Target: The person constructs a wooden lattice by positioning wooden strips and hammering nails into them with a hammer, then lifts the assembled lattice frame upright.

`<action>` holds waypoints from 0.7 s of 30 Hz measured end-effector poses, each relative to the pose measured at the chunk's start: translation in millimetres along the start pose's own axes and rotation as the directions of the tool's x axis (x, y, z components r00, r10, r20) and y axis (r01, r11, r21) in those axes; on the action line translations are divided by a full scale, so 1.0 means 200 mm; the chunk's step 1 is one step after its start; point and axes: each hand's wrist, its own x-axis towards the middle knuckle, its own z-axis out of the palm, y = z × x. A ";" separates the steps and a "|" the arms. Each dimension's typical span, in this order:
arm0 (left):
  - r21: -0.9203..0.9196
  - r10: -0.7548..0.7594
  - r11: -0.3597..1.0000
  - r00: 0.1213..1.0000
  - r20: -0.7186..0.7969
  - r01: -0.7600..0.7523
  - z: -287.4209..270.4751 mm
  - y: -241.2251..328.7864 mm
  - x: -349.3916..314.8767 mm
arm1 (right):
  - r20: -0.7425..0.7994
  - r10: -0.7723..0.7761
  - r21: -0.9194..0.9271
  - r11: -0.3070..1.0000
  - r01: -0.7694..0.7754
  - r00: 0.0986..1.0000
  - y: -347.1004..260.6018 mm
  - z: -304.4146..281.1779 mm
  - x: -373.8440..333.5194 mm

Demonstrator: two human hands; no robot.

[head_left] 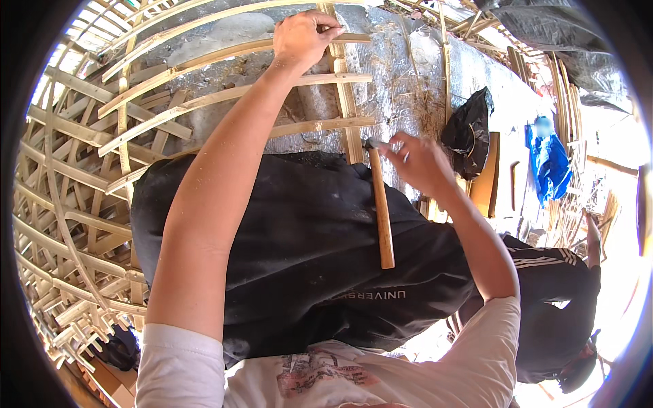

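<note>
My left hand [305,39] reaches to the far end of a wooden slat frame. Its fingers are pinched over the crossing of a slat [252,47] and the upright wooden batten [344,102]; what they hold is too small to make out. A hammer [383,211] with a wooden handle lies across the black trousers on my lap, its head resting by the lower end of the batten. My right hand [420,163] hovers just right of the hammer's head, fingers curled but apart. Whether the thumb touches the head I cannot tell.
Stacked slat frames [81,224] fill the left side. Silvery sheeting [401,81] lies beneath the slats. A black plastic bag [469,132] and a blue bag [548,163] are at the right. Another person in black [554,306] bends close by at the lower right.
</note>
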 end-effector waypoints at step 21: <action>0.030 0.093 0.995 0.995 -0.046 -0.092 -0.01 0.00 -0.02 | 0.378 0.225 0.546 0.729 -0.413 0.898 0.31 0.13 -0.14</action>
